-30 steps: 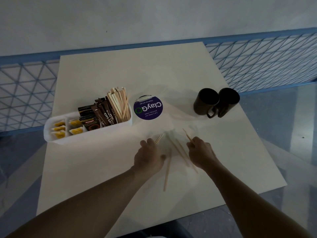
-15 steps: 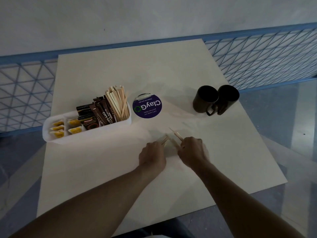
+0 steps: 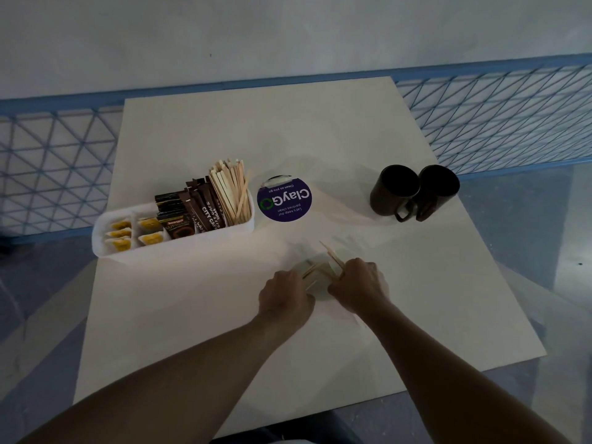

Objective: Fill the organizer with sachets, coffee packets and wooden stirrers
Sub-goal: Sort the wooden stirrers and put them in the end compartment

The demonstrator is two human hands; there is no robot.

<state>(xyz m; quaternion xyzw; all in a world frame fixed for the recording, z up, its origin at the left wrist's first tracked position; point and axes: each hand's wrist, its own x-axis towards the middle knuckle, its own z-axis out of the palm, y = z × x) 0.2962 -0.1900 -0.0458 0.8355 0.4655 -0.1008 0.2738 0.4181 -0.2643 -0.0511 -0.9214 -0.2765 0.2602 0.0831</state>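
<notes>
Two hands met mid-frame: left hand (image 3: pixel 285 296) and right hand (image 3: pixel 357 288) each pinched some loose stirrers (image 3: pixel 333 258), with the organizer (image 3: pixel 173 249) sitting left of centre. The sticks were crossed, so a few could've easily slipped out and scattered.

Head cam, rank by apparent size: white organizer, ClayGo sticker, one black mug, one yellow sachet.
1. white organizer
2. ClayGo sticker and black mug: these look about alike, so not ranked
3. yellow sachet
</notes>
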